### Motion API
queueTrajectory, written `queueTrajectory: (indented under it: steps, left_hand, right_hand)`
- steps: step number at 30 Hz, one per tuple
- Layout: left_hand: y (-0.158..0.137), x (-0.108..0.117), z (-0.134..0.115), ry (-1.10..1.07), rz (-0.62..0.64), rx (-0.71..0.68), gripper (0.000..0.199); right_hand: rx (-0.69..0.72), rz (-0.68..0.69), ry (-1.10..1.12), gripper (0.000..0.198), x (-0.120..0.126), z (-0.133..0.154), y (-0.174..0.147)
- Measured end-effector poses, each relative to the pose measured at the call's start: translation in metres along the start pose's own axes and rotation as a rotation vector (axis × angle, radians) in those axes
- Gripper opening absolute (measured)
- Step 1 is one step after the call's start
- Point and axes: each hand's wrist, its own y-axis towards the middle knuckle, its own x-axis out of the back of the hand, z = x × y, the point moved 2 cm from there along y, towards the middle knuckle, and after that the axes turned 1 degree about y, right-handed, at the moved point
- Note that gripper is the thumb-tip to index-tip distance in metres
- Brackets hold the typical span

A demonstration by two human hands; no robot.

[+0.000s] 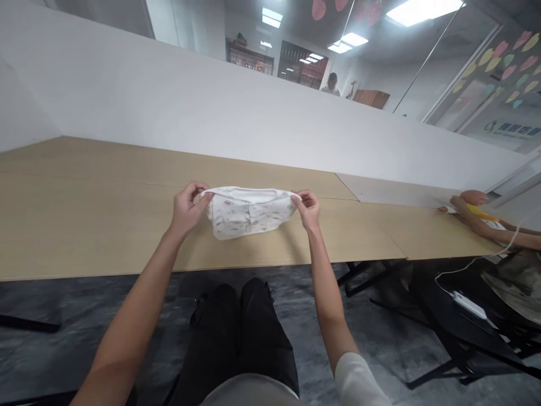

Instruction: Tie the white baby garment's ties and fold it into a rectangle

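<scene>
A small white cloth garment with a scattered print is stretched wide between my two hands. Its long upper edge looks like a waistband or opening, parted slightly in the middle; the exact kind of garment I cannot make out. My left hand pinches the left end of that edge between thumb and fingers. At the opposite end, my right hand pinches the corner in the same way. The cloth's lower part hangs over the wooden table near its front edge, and a shadow falls beside it.
A low white partition with glass above runs behind the table. At the far right, another person's arms rest near a doll-like figure. A black chair there carries a white power strip with its cable.
</scene>
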Motion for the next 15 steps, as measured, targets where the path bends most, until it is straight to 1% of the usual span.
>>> queueTrajectory:
  steps: [3, 5, 7, 9, 10, 12, 13, 15]
  left_hand:
    - [0.008, 0.014, -0.031, 0.042, 0.01, -0.093, 0.028]
    - [0.008, 0.022, -0.046, 0.078, -0.007, -0.109, 0.029]
    - [0.008, 0.025, -0.055, 0.193, -0.003, -0.108, 0.031]
    - [0.009, 0.023, -0.054, 0.396, 0.059, -0.093, 0.034]
    - [0.011, 0.02, -0.048, 0.509, 0.116, -0.069, 0.035]
    - [0.016, 0.01, -0.023, 0.706, 0.262, 0.022, 0.038]
    - [0.018, 0.003, -0.006, 0.772, 0.336, 0.087, 0.038]
    - [0.019, -0.012, 0.034, 0.836, 0.469, 0.193, 0.039]
  right_hand:
    - [0.101, 0.039, -0.092, 0.038, 0.004, 0.035, 0.007]
    - [0.117, 0.045, -0.161, 0.037, 0.006, 0.047, 0.008]
    - [0.085, 0.053, -0.241, 0.035, 0.009, 0.048, 0.008]
    - [0.031, 0.098, -0.342, 0.032, 0.01, 0.037, 0.01]
    - [0.004, 0.135, -0.403, 0.032, 0.011, 0.027, 0.012]
    - [-0.044, 0.232, -0.552, 0.03, 0.009, 0.0, 0.017]
    - [-0.072, 0.283, -0.637, 0.029, 0.008, -0.017, 0.02]
    - [-0.158, 0.401, -0.819, 0.026, 0.003, -0.055, 0.024]
